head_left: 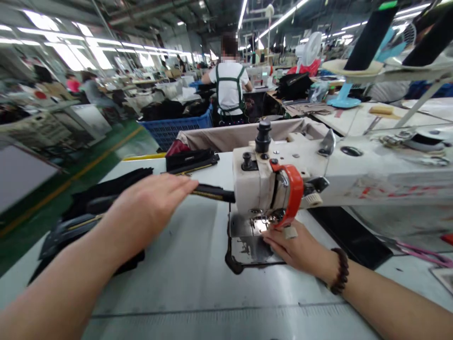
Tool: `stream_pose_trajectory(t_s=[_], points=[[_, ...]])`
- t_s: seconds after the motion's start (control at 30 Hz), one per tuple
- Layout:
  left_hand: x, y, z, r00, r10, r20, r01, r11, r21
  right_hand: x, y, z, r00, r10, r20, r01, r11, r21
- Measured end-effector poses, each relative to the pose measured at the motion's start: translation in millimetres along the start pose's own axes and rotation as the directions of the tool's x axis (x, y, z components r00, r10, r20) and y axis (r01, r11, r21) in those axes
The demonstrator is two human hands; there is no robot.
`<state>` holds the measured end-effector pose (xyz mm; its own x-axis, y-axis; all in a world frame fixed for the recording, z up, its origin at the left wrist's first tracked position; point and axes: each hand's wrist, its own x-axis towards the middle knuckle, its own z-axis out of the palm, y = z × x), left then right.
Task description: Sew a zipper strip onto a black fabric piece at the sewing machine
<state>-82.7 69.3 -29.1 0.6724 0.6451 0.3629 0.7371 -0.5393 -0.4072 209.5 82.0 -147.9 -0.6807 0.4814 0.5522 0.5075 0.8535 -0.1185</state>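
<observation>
A white sewing machine [253,182] with an orange-red guard stands on the pale table. My left hand [152,200] is left of it, fingers pressed together on the end of a black strip with a zipper [214,192]. That strip runs right and passes behind the machine head. My right hand [293,245], with a dark bead bracelet on the wrist, is at the metal needle plate [244,248], fingertips together beside the needle area. Whatever those fingertips may hold is too small to make out.
Black zippered pieces [79,224] are piled at the left, more [191,160] behind. A black panel [350,236] and pink-handled scissors [424,254] lie right. Beyond are a blue crate [177,131], thread cones [370,38] and a person in white [229,85].
</observation>
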Motion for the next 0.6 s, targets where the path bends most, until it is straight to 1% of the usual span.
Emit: stream_pose_trajectory(t_s=[0.03,0.07,0.13,0.17,0.23,0.27,0.3,0.33,0.37,0.4,0.43,0.47,0.53,0.57,0.6], points=[[6.5,-15.6,-6.4,0.994,-0.094,-0.061,0.098,0.994,0.054,-0.1,-0.7,0.6,1.0,0.002,-0.005,-0.002,1.0,-0.005],[14.1,-29.8,-9.0,0.976,-0.171,-0.137,0.183,0.979,0.085,-0.2,-1.3,1.5,1.0,0.004,0.004,-0.004,1.0,-0.006],[28.6,-53.1,-5.5,0.935,-0.302,-0.186,0.316,0.947,0.051,-0.4,-1.5,3.3,1.0,-0.002,0.017,0.003,1.0,-0.002],[32.8,-61.9,-1.8,0.936,-0.31,-0.167,0.323,0.945,0.056,-1.0,-1.1,4.1,1.0,-0.003,0.019,0.003,1.0,0.0],[30.3,-74.8,3.0,0.945,-0.325,-0.048,0.327,0.944,0.035,-3.1,0.5,5.5,1.0,-0.002,0.015,0.002,1.0,0.002],[22.3,-79.5,2.6,0.935,-0.355,0.001,0.355,0.935,0.023,-4.5,1.7,6.0,1.0,-0.006,0.015,0.005,1.0,0.004],[10.0,-83.8,0.2,0.911,-0.411,0.037,0.411,0.912,0.015,-5.9,3.0,6.3,1.0,-0.013,0.02,0.013,1.0,0.006],[-6.2,-87.9,-3.3,0.869,-0.49,0.068,0.491,0.871,0.012,-6.9,4.3,6.4,0.999,-0.026,0.021,0.025,1.0,0.007],[-25.3,-92.1,-7.0,0.809,-0.58,0.098,0.581,0.814,0.017,-7.6,5.4,6.1,0.999,-0.043,0.019,0.043,0.999,0.005],[-46.1,-96.4,-9.8,0.728,-0.662,0.179,0.67,0.742,0.015,-7.6,6.2,5.4,0.998,-0.062,0.019,0.062,0.998,0.0],[-67.4,-100.5,-10.8,0.631,-0.709,0.316,0.743,0.669,0.017,-7.0,6.6,4.3,0.997,-0.081,0.02,0.081,0.997,-0.008],[-88.0,-104.1,-9.4,0.579,-0.703,0.412,0.765,0.644,0.025,-6.0,6.7,2.7,0.995,-0.101,0.023,0.102,0.995,-0.019],[-123.1,-108.8,0.1,0.507,-0.663,0.551,0.784,0.62,0.024,-3.3,6.0,-1.2,0.987,-0.156,0.042,0.158,0.986,-0.052],[-136.3,-110.0,7.2,0.481,-0.647,0.592,0.793,0.609,0.023,-2.3,5.5,-3.3,0.981,-0.186,0.06,0.19,0.979,-0.074],[-146.0,-110.7,14.7,0.463,-0.642,0.611,0.8,0.599,0.023,-1.7,5.0,-5.3,0.973,-0.219,0.074,0.225,0.969,-0.097]])
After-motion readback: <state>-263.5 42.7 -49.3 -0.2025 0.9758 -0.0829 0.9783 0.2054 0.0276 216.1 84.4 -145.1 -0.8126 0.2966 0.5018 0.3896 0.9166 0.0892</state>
